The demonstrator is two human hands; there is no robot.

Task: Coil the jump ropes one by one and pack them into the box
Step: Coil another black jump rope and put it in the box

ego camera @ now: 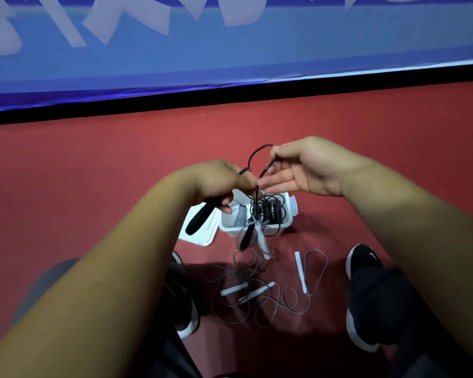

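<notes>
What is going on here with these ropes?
A person is coiling a black jump rope above the open white box. The left hand holds its black grip and some cord; the right hand pinches a loop of the cord. Black ropes lie in the box. Grey ropes with white grips lie loose on the red floor.

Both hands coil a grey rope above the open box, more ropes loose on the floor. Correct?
No. The head view shows the rope in the left hand and right hand is black; the grey ropes lie on the floor.
</notes>
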